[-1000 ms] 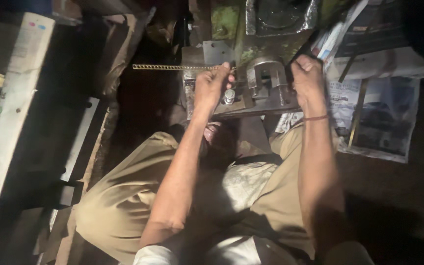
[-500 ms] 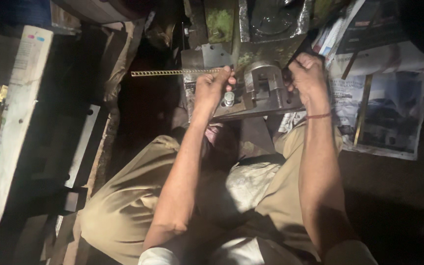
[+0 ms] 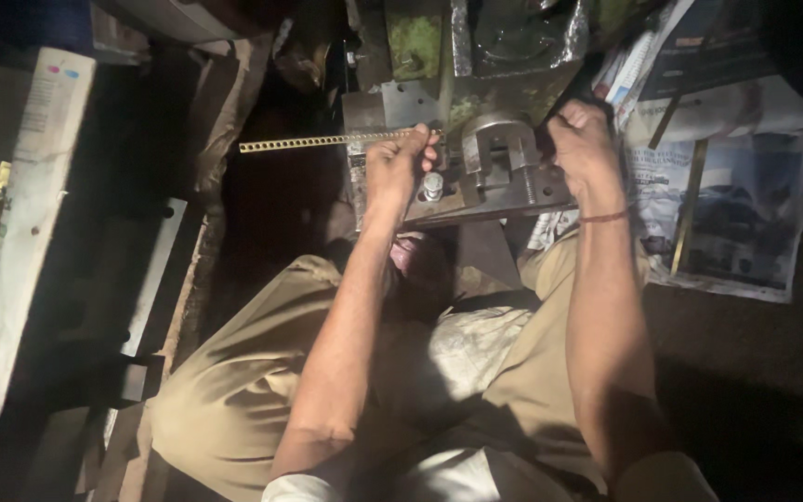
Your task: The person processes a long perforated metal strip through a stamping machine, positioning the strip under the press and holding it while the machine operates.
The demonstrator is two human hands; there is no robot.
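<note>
The grey steel press fixture with arched yoke [image 3: 499,163] sits ahead of the person's knees. The thin perforated brass-coloured metal strip [image 3: 318,142] projects leftward from it, gripped by the left hand [image 3: 400,167]. The right hand [image 3: 587,139] is clenched around a dark lever [image 3: 576,85].

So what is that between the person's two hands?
In the head view, a grey metal press block with an arched top sits between the left hand and the right hand, bolted to a steel plate.

the perforated metal strip [image 3: 322,142] now sticks out slightly less to the left.
</note>
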